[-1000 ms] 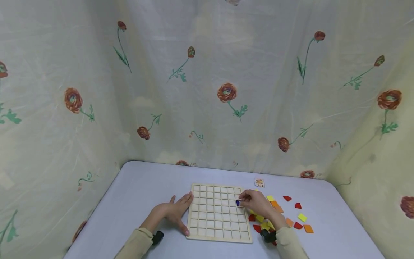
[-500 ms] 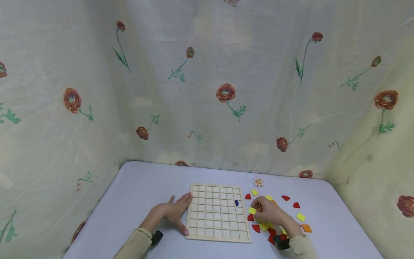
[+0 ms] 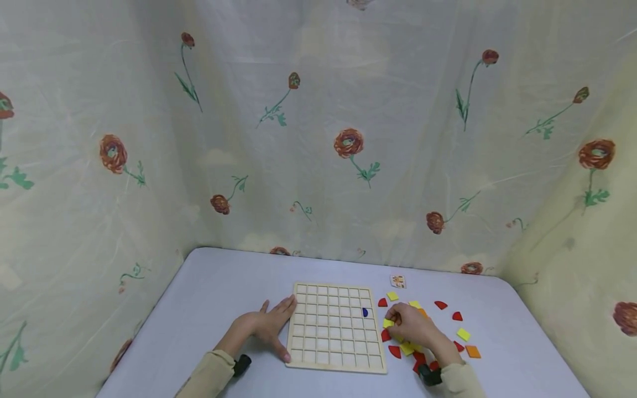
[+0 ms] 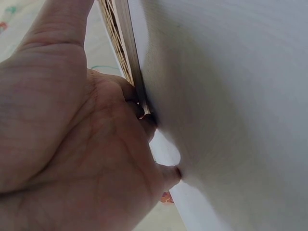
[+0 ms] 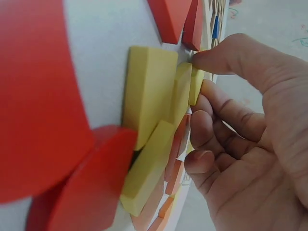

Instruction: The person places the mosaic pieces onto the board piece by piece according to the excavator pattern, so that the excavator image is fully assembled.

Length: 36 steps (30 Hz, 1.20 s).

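Observation:
A wooden grid board (image 3: 336, 367) lies flat on the table. My left hand (image 3: 271, 326) is spread along its left edge, thumb at the near corner and fingers against the frame; in the left wrist view the fingertips meet the board's side. One dark blue half-round piece (image 3: 365, 312) sits in a cell of the right column. Right of the board, my right hand (image 3: 410, 323) is low over the loose pieces. Its thumb and index finger pinch a small yellow square tile (image 5: 196, 87) at its edges; the other fingers are curled.
Several red rounded wedges (image 3: 395, 351), yellow tiles (image 3: 463, 334) and orange tiles (image 3: 473, 351) lie scattered and partly overlapping around the right hand. A small printed card (image 3: 398, 281) lies behind them. A flowered curtain (image 3: 318, 166) surrounds the white table (image 3: 239, 276).
My right hand has left the blue piece in its cell and moved right and nearer, onto a yellow tile among the loose pieces. My left hand has stayed at the board's edge.

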Tool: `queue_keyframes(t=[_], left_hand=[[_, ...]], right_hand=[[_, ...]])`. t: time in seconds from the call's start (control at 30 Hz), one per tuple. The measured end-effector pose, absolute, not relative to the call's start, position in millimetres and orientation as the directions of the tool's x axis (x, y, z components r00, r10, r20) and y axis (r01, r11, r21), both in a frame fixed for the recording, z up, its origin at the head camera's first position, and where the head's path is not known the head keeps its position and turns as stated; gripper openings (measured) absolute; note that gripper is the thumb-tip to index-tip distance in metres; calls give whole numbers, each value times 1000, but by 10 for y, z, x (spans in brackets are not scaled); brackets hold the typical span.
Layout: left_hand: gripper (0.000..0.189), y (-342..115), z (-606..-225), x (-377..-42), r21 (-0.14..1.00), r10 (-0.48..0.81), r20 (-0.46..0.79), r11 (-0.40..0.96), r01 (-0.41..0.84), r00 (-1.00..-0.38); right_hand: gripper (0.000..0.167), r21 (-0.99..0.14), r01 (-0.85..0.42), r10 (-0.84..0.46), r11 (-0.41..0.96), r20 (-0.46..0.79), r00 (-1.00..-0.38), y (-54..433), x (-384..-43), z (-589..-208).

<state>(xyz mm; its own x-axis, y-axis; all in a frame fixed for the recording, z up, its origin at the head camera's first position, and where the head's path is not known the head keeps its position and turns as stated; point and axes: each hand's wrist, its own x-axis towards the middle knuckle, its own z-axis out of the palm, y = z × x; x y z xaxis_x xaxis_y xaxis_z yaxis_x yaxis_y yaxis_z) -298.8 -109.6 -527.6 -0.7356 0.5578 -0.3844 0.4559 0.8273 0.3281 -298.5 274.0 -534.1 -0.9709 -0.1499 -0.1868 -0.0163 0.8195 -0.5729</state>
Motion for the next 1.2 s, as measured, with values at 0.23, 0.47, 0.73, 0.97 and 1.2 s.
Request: queue_keyframes(t=[0.23, 0.47, 0.73, 0.97, 1.2], left_hand=[[131, -1093, -5258, -2962, 335, 563, -385, 824, 458, -731], [131, -1088, -5247, -2953, 342, 570, -382, 819, 461, -727], [131, -1081, -5250, -2983, 339, 559, -392, 826, 451, -730], [132, -1088, -5278, -2993, 339, 549, -399, 833, 438, -735], [132, -1100, -5272, -2984, 343, 552, -400, 830, 439, -731]], right_hand=[[25, -596, -55, -160, 801, -125, -979, 2646, -2997, -5329], [22, -589, -157, -282, 792, -124, -951, 2463, -3013, -5299], [17, -588, -211, -334, 781, -109, -936, 2447, -3044, -5308], [16, -603, -208, -346, 770, -120, -931, 2449, -3056, -5314], [15, -635, -181, -339, 751, -135, -931, 2454, -3058, -5348]])
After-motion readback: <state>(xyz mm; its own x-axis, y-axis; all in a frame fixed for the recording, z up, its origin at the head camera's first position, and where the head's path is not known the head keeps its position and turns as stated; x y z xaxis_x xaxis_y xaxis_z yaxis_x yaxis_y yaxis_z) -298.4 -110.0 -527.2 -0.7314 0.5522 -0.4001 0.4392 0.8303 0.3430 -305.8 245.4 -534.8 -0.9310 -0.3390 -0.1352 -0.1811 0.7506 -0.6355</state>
